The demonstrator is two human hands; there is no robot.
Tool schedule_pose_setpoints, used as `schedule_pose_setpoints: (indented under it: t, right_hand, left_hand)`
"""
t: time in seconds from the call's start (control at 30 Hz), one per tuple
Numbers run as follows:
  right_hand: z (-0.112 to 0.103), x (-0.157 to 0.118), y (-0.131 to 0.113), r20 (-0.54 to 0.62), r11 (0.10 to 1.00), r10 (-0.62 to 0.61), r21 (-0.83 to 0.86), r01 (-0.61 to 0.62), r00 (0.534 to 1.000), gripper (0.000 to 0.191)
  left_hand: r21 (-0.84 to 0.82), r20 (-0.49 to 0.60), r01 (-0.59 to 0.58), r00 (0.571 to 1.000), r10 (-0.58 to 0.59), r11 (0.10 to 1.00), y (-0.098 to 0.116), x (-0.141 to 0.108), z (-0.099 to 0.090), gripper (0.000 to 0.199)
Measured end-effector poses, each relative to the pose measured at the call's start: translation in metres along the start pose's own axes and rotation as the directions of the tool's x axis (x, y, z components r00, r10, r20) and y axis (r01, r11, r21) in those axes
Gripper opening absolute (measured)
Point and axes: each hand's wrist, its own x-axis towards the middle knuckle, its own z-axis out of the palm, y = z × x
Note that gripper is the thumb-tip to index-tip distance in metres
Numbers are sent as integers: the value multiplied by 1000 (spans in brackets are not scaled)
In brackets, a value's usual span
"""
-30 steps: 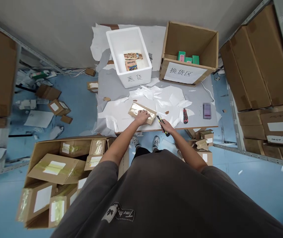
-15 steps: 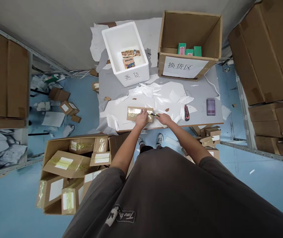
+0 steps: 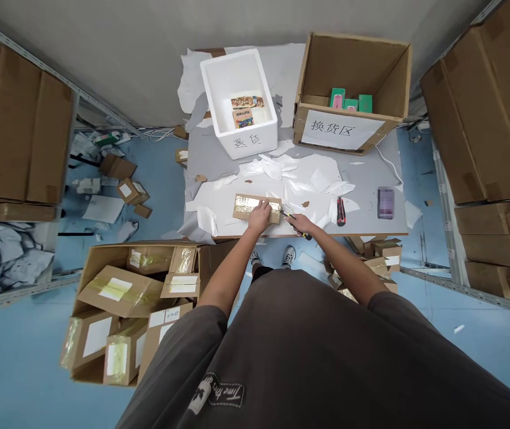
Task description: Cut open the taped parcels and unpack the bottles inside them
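A small taped cardboard box (image 3: 243,206) lies near the table's front edge. My left hand (image 3: 260,217) presses on its top and near side, fingers bent over the tape, steadying it. In my right hand (image 3: 300,224) is a black-and-yellow utility knife (image 3: 307,236), gripped with the fingers closed around its handle. The knife's tip points at the right end of the box; whether it touches the cardboard I cannot tell. To the right lies a red-and-black tool (image 3: 341,211), shaped like another cutter.
A white foam box (image 3: 255,142) with a few packets and a large cardboard box (image 3: 302,128) with green packs stand at the back. Torn white paper (image 3: 273,167) covers the middle. A pixelated purple item (image 3: 386,203) lies right. A carton of parcels (image 3: 89,262) stands left, below the table.
My right hand has turned and drawn slightly back, so the knife's yellow handle end now shows below it. My left hand stays on the box. The whole view has shifted slightly.
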Motion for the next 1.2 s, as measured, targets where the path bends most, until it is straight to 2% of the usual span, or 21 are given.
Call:
schedule_pose_setpoints:
  t: [0.13,0.23,0.4,0.47,0.53,0.6,0.67,0.77,0.87,1.03,1.2]
  right_hand:
    - [18,-4,2,-52,990,38,136,-30,998,46]
    - [25,-7,0,-48,990,34,138,-27,998,46]
    - [24,-18,-1,30,1000,-3,-15,3,1000,51]
    - [19,-24,-1,-11,999,7,-45,-8,1000,47]
    - [14,-28,-1,-78,998,25,-58,-29,997,44]
    - [9,-31,-3,-127,994,35,-97,-47,991,50]
    - [5,-31,-7,-176,983,26,-176,-58,984,56]
    - [1,-30,-13,-227,945,5,-317,-79,974,54]
    - [-3,-29,-16,-227,909,-39,-413,-60,973,46]
    - [-9,-26,-16,-242,853,-133,-522,-13,961,44]
    - [-9,-16,-10,-249,798,-245,-600,49,937,43]
  left_hand:
    - [1,5,-5,1000,5,1000,-1,0,-1,68]
    - [3,7,-17,1000,17,1000,1,-1,-3,68]
    - [-31,2,-16,1000,16,999,2,-3,-8,74]
    - [-87,-5,14,1000,-15,996,-1,-1,-12,78]
    - [-112,-29,32,999,-35,993,-7,4,-16,71]
    - [-78,-56,8,998,-12,997,-14,11,-18,64]
    - [-42,-54,-19,998,16,999,-21,19,-17,65]
    - [-62,-31,-21,999,19,998,-30,29,-13,73]
    - [-75,-56,-37,998,33,996,-34,32,-9,69]
    - [-39,-92,-104,991,100,994,-34,26,-1,63]
    - [-51,-147,-126,982,117,991,-39,28,19,63]
